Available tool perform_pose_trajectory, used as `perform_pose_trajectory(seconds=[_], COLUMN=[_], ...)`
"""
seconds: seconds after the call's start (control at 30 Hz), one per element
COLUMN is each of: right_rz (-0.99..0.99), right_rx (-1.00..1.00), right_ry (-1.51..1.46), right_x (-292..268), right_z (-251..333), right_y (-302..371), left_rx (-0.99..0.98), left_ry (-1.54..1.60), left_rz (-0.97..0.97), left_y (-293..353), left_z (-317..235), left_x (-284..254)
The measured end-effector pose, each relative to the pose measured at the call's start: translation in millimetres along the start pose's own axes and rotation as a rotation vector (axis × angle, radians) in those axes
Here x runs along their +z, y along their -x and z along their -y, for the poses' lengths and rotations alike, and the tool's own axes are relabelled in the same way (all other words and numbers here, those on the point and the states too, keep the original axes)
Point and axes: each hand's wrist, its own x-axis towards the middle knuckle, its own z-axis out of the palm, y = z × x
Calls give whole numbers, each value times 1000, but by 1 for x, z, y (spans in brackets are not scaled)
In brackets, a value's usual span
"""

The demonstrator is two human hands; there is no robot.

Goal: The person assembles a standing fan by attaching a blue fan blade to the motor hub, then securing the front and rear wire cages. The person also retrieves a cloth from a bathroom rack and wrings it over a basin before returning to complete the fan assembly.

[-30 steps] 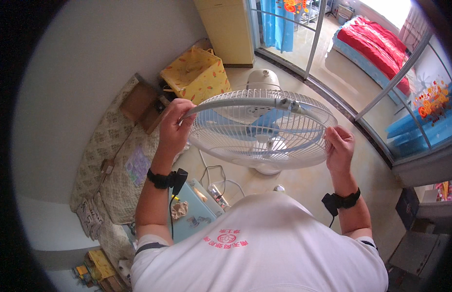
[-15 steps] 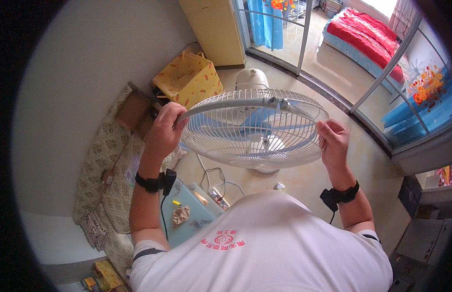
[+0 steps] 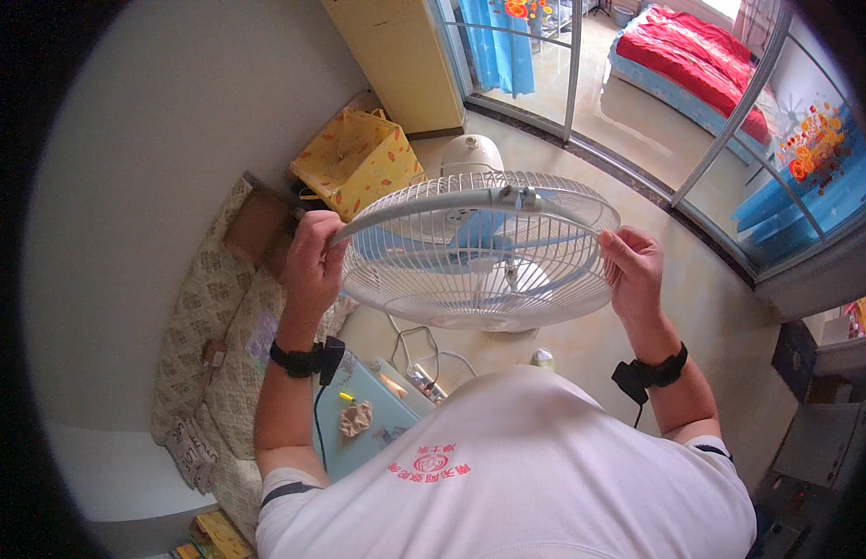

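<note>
A white fan stands in front of me, its wire guard (image 3: 423, 296) round and tilted. Blue blades (image 3: 479, 238) show through the wires. Along the top of the guard runs a grey rim band (image 3: 442, 202) with a metal clip (image 3: 518, 197). My left hand (image 3: 313, 259) is closed on the guard's left edge, at the band. At the right edge, my right hand (image 3: 632, 265) pinches the rim between thumb and fingers. Behind the guard rises the fan's white motor housing (image 3: 472, 154). Part of the white base shows below the guard; the stand is mostly hidden.
A yellow patterned storage box (image 3: 354, 163) stands behind, left of the fan. A quilted sofa (image 3: 204, 345) lines the left wall. Near my left forearm are a light-blue table (image 3: 363, 447) and a power strip (image 3: 423, 380) with cords. Glass sliding doors (image 3: 574, 74) stand at the back right.
The guard sits slightly further left and a little lower in view, with both hands still on its edges. The surrounding view has shifted slightly too.
</note>
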Motion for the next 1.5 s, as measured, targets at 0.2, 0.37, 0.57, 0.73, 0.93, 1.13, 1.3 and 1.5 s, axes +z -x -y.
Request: perform_pose_trajectory(seconds=[0.2, 0.37, 0.57, 0.73, 0.93, 1.13, 1.3, 1.5], right_rz=[-15, -43, -17, -9, -5, 21, 46, 164], right_rx=[13, 31, -66, -168, -213, 12, 172, 186], right_ry=[-35, 4, -30, -17, 233, 419, 67, -106], right_x=[0, 2, 6, -6, -31, -44, -57, -78], right_z=[-2, 4, 2, -21, -52, -77, -96, -117], right_y=[1, 3, 6, 8, 15, 17, 16, 19], left_rx=[-109, -195, -346, -328, -454, -527, -500, -479], left_ry=[151, 317, 478, 512, 581, 563, 531, 583], left_rz=[-7, 41, 15, 30, 54, 66, 62, 21], left_y=[2, 1, 0, 2, 16, 9, 4, 18], left_z=[3, 4, 0, 11, 28, 22, -1, -25], left_x=[4, 6, 7, 11, 14, 19, 20, 25])
